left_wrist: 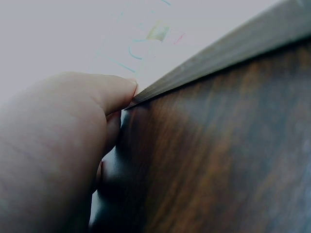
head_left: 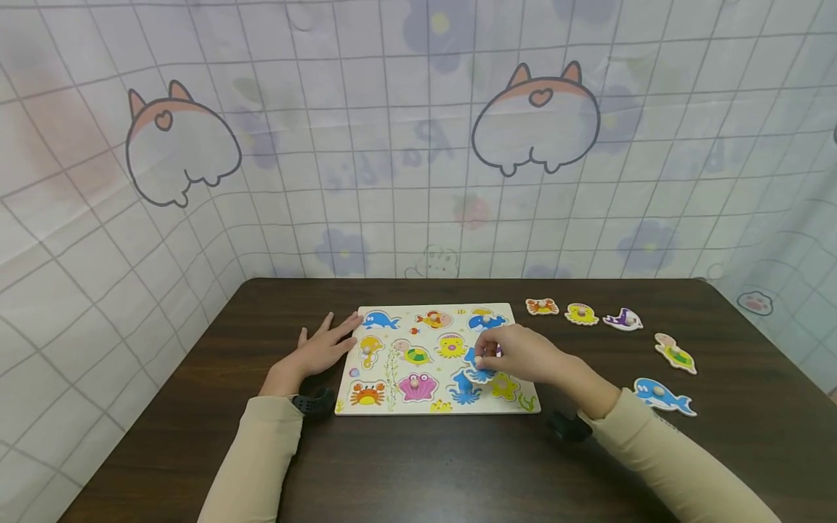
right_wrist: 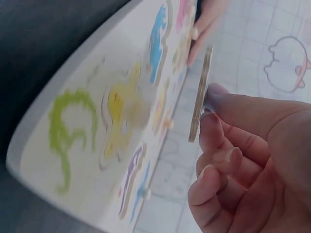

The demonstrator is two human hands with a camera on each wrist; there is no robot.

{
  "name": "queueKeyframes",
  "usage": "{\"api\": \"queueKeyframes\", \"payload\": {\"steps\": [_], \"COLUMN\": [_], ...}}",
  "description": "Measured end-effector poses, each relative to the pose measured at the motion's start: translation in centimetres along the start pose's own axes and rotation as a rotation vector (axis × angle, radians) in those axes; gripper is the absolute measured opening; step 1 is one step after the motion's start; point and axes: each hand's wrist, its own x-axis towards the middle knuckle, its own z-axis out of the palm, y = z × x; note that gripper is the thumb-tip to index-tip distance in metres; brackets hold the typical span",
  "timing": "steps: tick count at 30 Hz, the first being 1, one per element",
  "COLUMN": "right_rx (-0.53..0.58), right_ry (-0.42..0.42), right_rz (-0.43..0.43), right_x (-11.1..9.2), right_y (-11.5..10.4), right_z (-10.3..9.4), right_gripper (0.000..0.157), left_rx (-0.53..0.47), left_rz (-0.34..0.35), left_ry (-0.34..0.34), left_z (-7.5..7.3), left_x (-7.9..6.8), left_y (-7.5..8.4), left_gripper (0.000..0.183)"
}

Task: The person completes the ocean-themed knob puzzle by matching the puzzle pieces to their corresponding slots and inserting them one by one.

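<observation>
A white wooden puzzle board (head_left: 484, 408) with sea-animal pictures lies on the table. My right hand (head_left: 523, 354) pinches a blue squid-like puzzle piece (head_left: 480, 375) above the board's right part. In the right wrist view that piece (right_wrist: 200, 97) is seen edge-on, raised off the board, between thumb and finger. A blue squid picture (head_left: 465, 392) shows on the board just below it. My left hand (head_left: 320, 352) has its fingers spread, the fingertips touching the board's left edge. A yellow starfish (head_left: 505, 387) and a pink shell piece (head_left: 417, 387) with a knob sit on the board.
Loose pieces lie right of the board: a crab (head_left: 542, 306), a yellow octopus (head_left: 581, 314), a purple piece (head_left: 623, 319), a turtle (head_left: 676, 354) and a blue whale (head_left: 663, 396). A patterned cloth (head_left: 366, 211) hangs behind the dark wooden table (head_left: 418, 465).
</observation>
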Motion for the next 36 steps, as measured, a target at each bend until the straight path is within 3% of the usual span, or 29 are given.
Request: {"api": "queueKeyframes", "payload": {"steps": [16, 36], "right_rx": [0.041, -0.005], "right_ry": [-0.064, -0.072], "right_rz": [0.022, 0.007], "right_x": [1.2, 0.8], "right_y": [-1.4, -1.7], "right_z": [1.9, 2.6], "right_gripper": [0.010, 0.017], "left_rx": [0.009, 0.020], "left_rz": [-0.006, -0.007], "left_ry": [0.005, 0.003], "left_z": [0.0, 0.0], "left_x": [-0.1, 0.1], "left_y": [0.1, -0.2], "left_gripper": [0.059, 0.059]}}
